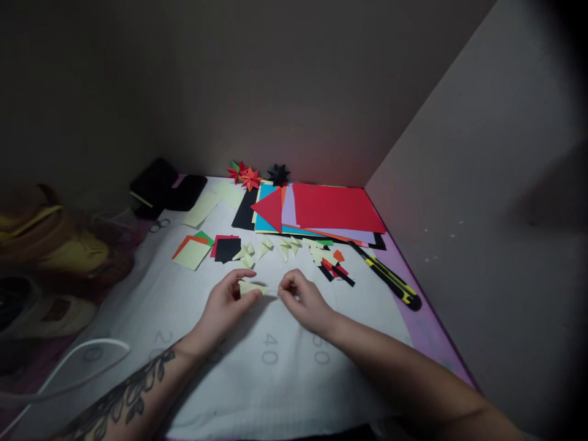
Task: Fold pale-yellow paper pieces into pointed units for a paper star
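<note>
My left hand [228, 300] grips a pale yellow folded paper [252, 288] between thumb and fingers, just above the white mat [220, 392]. My right hand [302, 298] is closed in a pinch close to the paper's right end. Whatever lies between its fingertips is too small to make out. Several small pale yellow folded paper pieces [265, 246] lie just beyond both hands. To the left of these are a black paper square [228, 250] and a pale yellow square [192, 253], each overlapping other coloured squares.
A yellow-and-black utility knife [390, 278] rests at the right, near paper scraps [337, 269]. Behind are stacked coloured sheets, red paper [340, 207] on top, and folded paper stars [250, 178]. Scissors [159, 225] lie left; a white cable [92, 346] crosses the lower left.
</note>
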### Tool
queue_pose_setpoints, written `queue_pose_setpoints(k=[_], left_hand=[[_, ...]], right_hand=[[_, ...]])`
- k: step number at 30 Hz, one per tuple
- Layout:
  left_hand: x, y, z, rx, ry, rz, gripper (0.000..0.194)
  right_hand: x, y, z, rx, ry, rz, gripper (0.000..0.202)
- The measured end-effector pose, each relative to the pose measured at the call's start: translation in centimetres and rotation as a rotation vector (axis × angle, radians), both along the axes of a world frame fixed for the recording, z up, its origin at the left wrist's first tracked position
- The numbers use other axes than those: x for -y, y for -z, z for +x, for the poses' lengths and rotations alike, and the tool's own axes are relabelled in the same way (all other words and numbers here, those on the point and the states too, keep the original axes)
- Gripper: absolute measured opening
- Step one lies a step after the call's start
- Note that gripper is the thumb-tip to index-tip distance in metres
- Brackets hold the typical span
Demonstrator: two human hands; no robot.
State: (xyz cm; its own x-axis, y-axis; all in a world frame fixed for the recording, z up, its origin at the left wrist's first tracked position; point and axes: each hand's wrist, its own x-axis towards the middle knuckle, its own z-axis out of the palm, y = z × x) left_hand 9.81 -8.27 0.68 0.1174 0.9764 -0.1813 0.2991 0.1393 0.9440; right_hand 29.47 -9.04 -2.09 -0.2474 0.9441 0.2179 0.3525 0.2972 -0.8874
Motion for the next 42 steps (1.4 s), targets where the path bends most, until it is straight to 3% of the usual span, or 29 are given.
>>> queue_pose_setpoints(k=[6,10,14,17,21,29,33,37,42], left_hand=[[0.1,-0.1,0.2,0.188,0.049,-0.148,0.05],[0.2,-0.1,0.2,0.151,0.105,-0.137,0.047],[0.2,0.2,0.0,0.231,0.078,-0.022,0.049],[0.3,0.1,0.0,0.158,0.141,0.072,0.047],[0.5,-0.3,0.4,0.027,0.229,0.007,0.025],[0.3,-0.6,0.6,0.121,0.184,-0.108,0.029],[0.5,-0.4,0.8,0.064,0.179,-0.093,0.026],[0.7,-0.1,0.6,-0.012,0.214,-0.035,0.025],[1.1,0.0,0.1,-0.153,0.261,0.153,0.02]], right_hand=[[-0.3,-0.1,-0.1,0.101,-0.074,0.381,0.021],[-0.3,-0.2,-0.2,0.067,-0.08,0.439,0.016],[-0.3,-0.6,-0.2,-0.002,-0.024,0.312,0.011],[-0.1,-0.9,-0.4,-0.016,-0.013,0.202,0.012],[0.2,-1.2,-0.7,-0.008,0.0,0.087,0.014],[0.2,0.1,-0.8,-0.104,0.037,-0.088,0.017],[0.1,0.3,-0.9,-0.154,0.059,-0.14,0.013],[0.1,0.0,-0.8,-0.183,0.056,-0.164,0.007],[-0.1,-0.2,-0.7,-0.279,0.03,-0.256,0.004]])
